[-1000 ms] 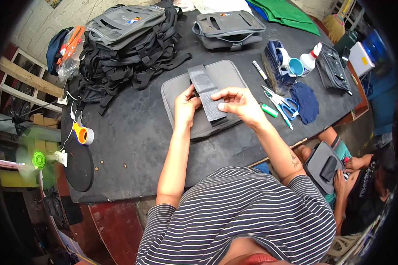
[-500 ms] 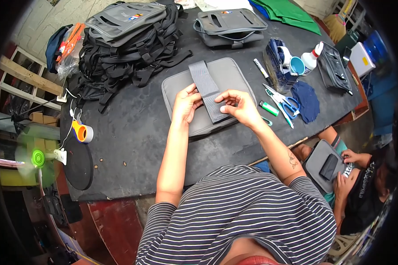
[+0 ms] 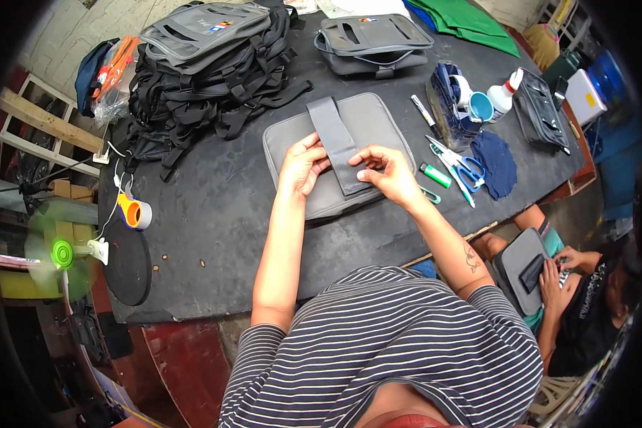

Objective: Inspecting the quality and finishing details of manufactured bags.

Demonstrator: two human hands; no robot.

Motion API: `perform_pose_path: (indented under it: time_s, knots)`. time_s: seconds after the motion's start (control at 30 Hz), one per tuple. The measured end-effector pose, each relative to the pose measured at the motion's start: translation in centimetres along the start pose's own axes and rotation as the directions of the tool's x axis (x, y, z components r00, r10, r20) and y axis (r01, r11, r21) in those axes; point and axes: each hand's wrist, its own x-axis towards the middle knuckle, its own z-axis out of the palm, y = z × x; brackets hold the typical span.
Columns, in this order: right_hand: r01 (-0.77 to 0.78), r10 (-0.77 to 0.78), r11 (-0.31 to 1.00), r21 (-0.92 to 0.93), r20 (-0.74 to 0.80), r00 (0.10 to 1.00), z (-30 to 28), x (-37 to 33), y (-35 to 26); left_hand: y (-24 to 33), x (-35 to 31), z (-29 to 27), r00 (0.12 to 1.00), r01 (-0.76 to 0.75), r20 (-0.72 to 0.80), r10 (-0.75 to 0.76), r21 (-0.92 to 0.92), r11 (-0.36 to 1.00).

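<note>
A flat grey bag panel (image 3: 373,121) with rounded corners lies on the black table in front of me. Across it runs a wide grey strap (image 3: 329,130), slanting from the panel's far edge toward its near edge. My left hand (image 3: 304,167) has its fingers closed at the strap's left edge. On the opposite edge, my right hand (image 3: 385,170) pinches the strap's lower part between thumb and curled fingers. The strap's near end shows a fold line and rests over the panel. My fingertips partly hide its edges.
Right of the panel are a green lighter (image 3: 435,175), scissors (image 3: 469,171), a marker (image 3: 422,110) and a dark blue cloth (image 3: 493,165). Black straps and bags (image 3: 200,93) are piled far left. A clip fan (image 3: 63,254) spins at left. A co-worker (image 3: 585,307) sits at lower right.
The strap's surface has turned slightly and its near end sits a little higher. Both my hands keep nearly the same place. The co-worker's hands have shifted on their grey panel.
</note>
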Motion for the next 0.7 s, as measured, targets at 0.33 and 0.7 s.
perform_pose_path:
  time_s: [0.33,0.7]
  knots:
    - [0.042,-0.046,0.997,-0.063,-0.068,0.997,0.5,-0.1,-0.2,-0.4,0.2,-0.2,1.0,-0.03,-0.008,0.029,-0.037,0.999]
    - [0.25,-0.326,0.9,-0.357,-0.171,0.93,1.8,-1.3,-0.5,0.1,0.0,0.1,0.997,-0.076,0.002,0.077,-0.11,0.991]
